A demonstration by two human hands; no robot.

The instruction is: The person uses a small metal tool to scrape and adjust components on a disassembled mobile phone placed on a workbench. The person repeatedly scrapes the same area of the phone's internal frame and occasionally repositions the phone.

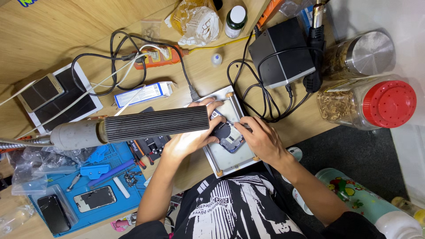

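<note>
While the left hand (188, 140) steadies an opened phone (227, 134) on a white plate (228, 157) at the middle of the bench (66, 35), its fingers pressed against the phone's left edge, the right hand (262, 140) pinches thin tweezers (237, 125) over it. Near left lies a blue mat (99, 194).

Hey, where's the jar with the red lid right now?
In the head view, the jar with the red lid lies at the far right of the desk, below the steel-lidded jar.
</note>
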